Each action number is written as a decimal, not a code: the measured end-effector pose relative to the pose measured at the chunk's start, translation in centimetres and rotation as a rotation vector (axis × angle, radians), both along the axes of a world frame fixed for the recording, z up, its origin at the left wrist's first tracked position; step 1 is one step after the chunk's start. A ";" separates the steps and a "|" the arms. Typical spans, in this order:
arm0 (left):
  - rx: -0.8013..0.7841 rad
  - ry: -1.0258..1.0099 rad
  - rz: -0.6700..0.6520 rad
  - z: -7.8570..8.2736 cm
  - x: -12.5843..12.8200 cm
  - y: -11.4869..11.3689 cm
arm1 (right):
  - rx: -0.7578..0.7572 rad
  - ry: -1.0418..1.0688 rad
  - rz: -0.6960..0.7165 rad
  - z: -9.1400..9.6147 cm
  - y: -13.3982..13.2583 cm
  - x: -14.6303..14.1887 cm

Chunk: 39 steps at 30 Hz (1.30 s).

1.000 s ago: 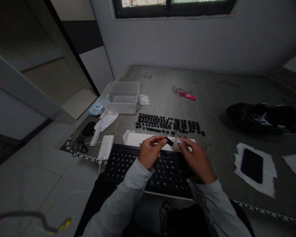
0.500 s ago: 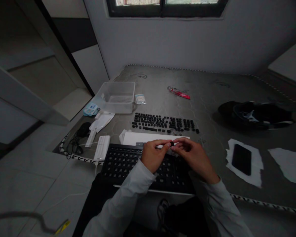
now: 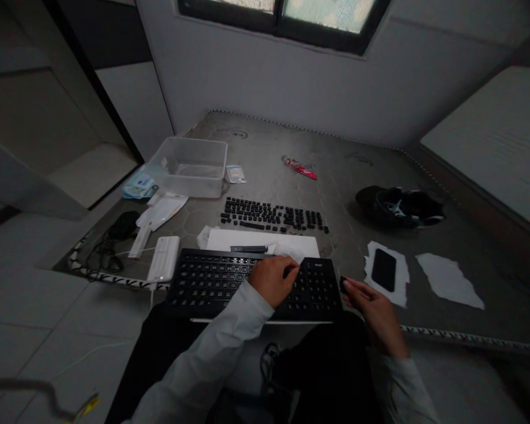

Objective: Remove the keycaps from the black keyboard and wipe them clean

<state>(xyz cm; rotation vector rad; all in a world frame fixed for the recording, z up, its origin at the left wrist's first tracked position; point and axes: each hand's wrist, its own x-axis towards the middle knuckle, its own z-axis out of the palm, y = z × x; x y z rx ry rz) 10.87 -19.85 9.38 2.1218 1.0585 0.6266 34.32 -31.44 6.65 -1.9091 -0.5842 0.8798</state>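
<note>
A black keyboard, with bare switches showing across most of it, lies at the table's front edge above my legs. My left hand rests over its middle right part, fingers curled in and thumb close to the index finger; what they may hold is hidden. Off the keyboard's right end, my right hand pinches a small black keycap between thumb and fingertips. Behind the keyboard, loose black keycaps are laid out in rows. A slim dark grey tool lies on a white sheet just behind the keyboard.
At the back left stands a clear plastic box, beside a small packet. A red-wrapped item lies farther back. On the right are a black helmet-like object, a phone on paper, and another white sheet. A white power strip sits left.
My hands, together at a small black piece before, have parted. The right moved right and down with the keycap; the left came down over the keyboard. The view has turned and tilted.
</note>
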 end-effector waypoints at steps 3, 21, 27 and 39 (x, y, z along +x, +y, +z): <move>0.003 0.036 -0.001 -0.2 -0.1 -0.2 | -0.011 0.026 0.005 -0.9 -0.5 -0.2; -0.052 0.060 0.044 0.7 -0.6 -0.5 | -0.030 -0.110 -0.082 -1.9 0.4 -1.5; -0.074 0.101 0.069 1.1 -0.7 -0.6 | 0.003 -0.142 -0.096 -1.9 0.7 -2.2; -0.030 0.100 0.075 0.8 -0.9 -0.5 | 0.025 -0.181 -0.101 -2.8 0.4 -1.7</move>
